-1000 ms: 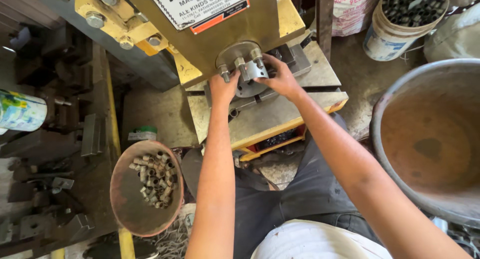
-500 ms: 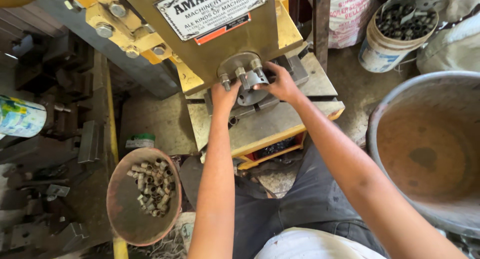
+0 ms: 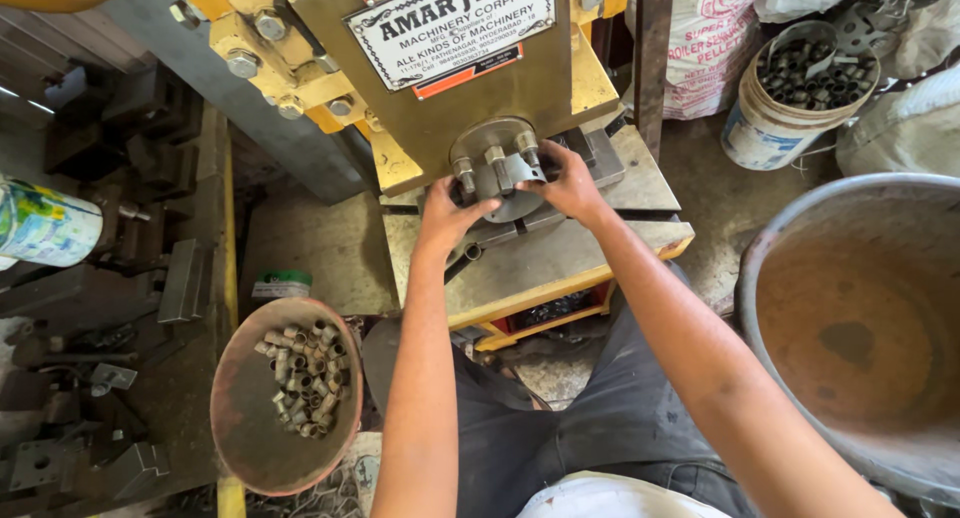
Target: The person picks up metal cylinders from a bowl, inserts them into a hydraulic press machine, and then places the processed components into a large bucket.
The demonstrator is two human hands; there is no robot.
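Since the earlier frames the hands have hardly shifted; both stay at the round grey metal die head under the yellow press machine, while the view has drifted slightly right and nearer. The left hand curls up against the die head's near left side, fingertips hidden beneath it, so I cannot tell whether it pinches anything. The right hand is closed around the right edge of the die head, by its bolts. So the work looks to remain at the die. Near left sits a rusty round metal bowl of short metal sleeves; a large empty rusty tub stands right.
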